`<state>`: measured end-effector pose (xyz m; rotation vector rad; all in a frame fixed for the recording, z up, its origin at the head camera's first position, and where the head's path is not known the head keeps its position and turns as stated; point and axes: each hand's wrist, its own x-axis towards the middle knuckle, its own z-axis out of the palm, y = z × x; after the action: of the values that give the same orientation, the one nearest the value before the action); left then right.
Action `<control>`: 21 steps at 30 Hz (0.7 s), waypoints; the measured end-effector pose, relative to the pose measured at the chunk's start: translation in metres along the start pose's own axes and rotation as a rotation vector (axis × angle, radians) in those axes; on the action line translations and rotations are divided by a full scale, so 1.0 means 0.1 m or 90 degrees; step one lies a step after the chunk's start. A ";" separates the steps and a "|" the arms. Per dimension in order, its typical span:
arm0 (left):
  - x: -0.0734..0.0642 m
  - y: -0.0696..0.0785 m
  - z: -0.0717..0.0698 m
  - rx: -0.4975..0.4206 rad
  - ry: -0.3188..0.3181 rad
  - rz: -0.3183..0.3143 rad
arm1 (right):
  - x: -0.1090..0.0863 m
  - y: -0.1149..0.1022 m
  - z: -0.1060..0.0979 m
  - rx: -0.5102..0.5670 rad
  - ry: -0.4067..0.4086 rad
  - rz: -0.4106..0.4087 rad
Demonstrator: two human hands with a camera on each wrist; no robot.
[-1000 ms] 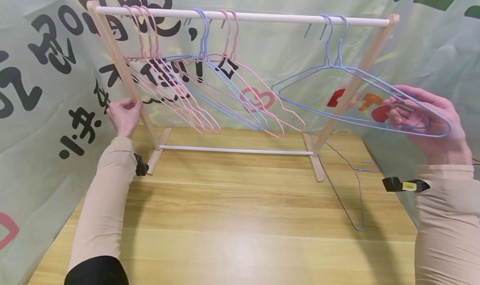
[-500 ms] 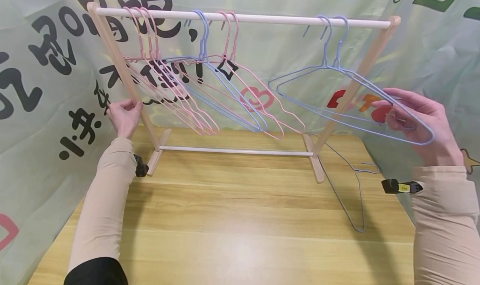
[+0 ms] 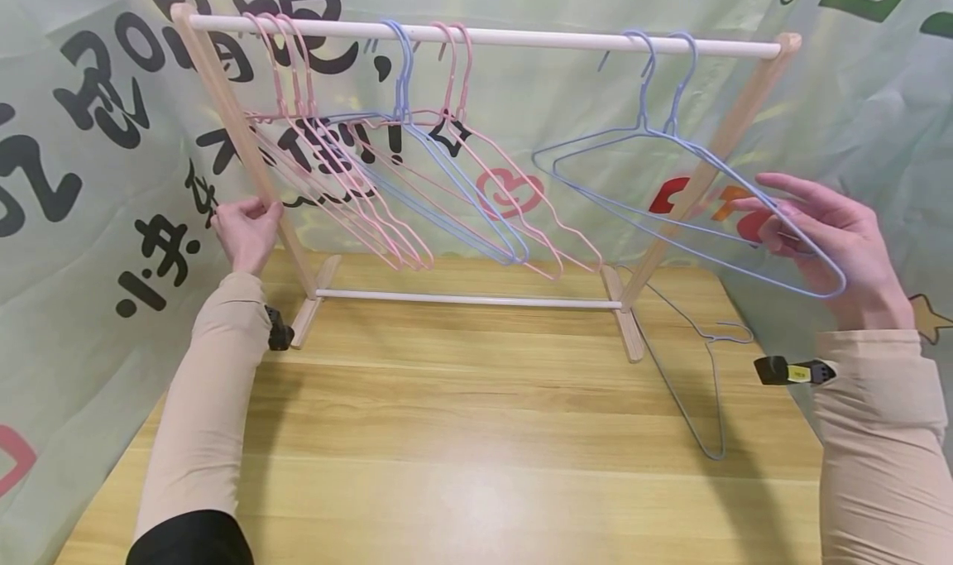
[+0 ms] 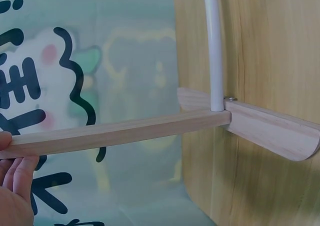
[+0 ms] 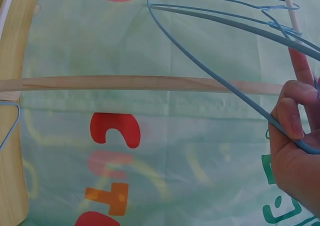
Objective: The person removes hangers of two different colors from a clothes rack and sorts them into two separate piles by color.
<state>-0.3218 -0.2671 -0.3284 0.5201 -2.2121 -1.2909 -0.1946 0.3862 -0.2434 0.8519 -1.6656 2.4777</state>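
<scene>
In the head view a wooden rack with a white top rail (image 3: 521, 37) bears pink and blue wire hangers. My left hand (image 3: 247, 232) grips the rack's left upright (image 3: 234, 118) partway down; in the left wrist view, fingers below and thumb above hold that wooden bar (image 4: 115, 133). Two blue hangers (image 3: 642, 128) hang near the rail's right end, their bodies slanting towards me. My right hand (image 3: 834, 234) is at their near end, index finger extended, the other fingers loosely bent. The blue wire (image 5: 215, 76) crosses that hand in the right wrist view.
Three pink hangers (image 3: 387, 217) hang at left, then a blue pair (image 3: 465, 180) and a pink pair (image 3: 554, 205). A grey hanger (image 3: 718, 399) lies on the wooden table (image 3: 476, 433) by the rack's right foot (image 3: 625, 325). A printed cloth (image 3: 97, 217) stands behind.
My right hand has moved left and its fingers have loosened. The near ends of the right blue hangers have swung left and down, their hooks slightly farther apart. The left hand stays put.
</scene>
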 end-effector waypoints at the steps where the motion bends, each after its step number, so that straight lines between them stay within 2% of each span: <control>1: 0.00 0.00 0.00 0.004 0.000 0.001 | 0.00 0.00 0.00 0.005 0.001 0.001; 6: 0.01 0.00 0.01 0.016 -0.004 0.000 | 0.00 0.00 -0.01 0.041 -0.012 0.020; 11: 0.00 0.00 0.00 0.018 -0.008 -0.003 | 0.00 -0.01 -0.04 0.089 -0.046 0.054; 15: 0.00 0.00 0.00 0.017 -0.006 0.003 | -0.02 -0.01 -0.05 0.101 -0.068 0.073; 18: -0.01 0.00 0.01 0.018 -0.005 0.006 | -0.04 -0.01 -0.04 0.051 -0.098 0.047; 21: -0.01 0.01 0.01 0.016 -0.004 0.006 | -0.07 -0.03 -0.01 -0.050 -0.110 0.029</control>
<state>-0.3217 -0.2660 -0.3283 0.5162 -2.2354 -1.2632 -0.1880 0.3904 -0.2449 1.0578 -1.8419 2.4106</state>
